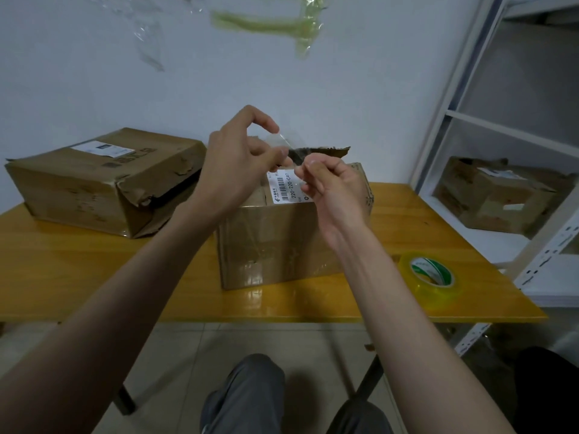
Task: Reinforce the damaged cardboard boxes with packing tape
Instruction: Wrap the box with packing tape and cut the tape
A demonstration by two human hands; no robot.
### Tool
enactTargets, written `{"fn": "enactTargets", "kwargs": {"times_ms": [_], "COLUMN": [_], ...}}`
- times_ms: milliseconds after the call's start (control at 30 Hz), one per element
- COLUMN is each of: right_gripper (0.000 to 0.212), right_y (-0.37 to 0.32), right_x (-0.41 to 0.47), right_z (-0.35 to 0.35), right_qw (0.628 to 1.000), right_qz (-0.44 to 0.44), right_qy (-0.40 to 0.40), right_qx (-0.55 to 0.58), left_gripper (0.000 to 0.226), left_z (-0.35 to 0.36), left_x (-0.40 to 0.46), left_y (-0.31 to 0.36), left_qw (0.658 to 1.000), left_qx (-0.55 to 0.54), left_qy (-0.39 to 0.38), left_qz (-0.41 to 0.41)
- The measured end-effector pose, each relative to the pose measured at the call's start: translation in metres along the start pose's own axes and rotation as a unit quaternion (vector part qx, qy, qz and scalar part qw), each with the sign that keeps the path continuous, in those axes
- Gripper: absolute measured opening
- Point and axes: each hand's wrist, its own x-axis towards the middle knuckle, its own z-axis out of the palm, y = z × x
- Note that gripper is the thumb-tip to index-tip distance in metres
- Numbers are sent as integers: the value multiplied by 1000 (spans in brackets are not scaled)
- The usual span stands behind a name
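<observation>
A small cardboard box (275, 242) with a white barcode label and a torn flap raised at its back stands in the middle of the yellow table (94, 277). Above its top, my left hand (241, 164) and my right hand (332, 186) both pinch a short strip of clear tape (283, 143) held between them. A roll of clear packing tape (430, 275) with a green-and-white core lies flat on the table to the right of the box.
A larger, crushed cardboard box (103, 180) lies on the table at the back left. A white metal shelf unit (445, 114) on the right holds another damaged box (501, 195). Scraps of tape (266, 23) stick to the wall above. My knees are below the table's front edge.
</observation>
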Motion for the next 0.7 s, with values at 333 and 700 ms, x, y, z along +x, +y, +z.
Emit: {"fn": "enactTargets", "kwargs": {"times_ms": [333,700], "right_gripper": [9,21], "right_y": [5,-24], "right_x": [12,45], "right_z": [-10,-5], "right_qw": [986,918], "right_qz": [-72,-183], "right_qy": [98,-171], "right_qx": [-111,-307], "left_gripper": [33,33], "left_z": [-6,-12], "left_x": [24,56], "left_y": [-14,-40], "left_qw": [992,917], "left_qx": [127,308], "left_qy": [1,-245], "left_qz": [-3,-67]}}
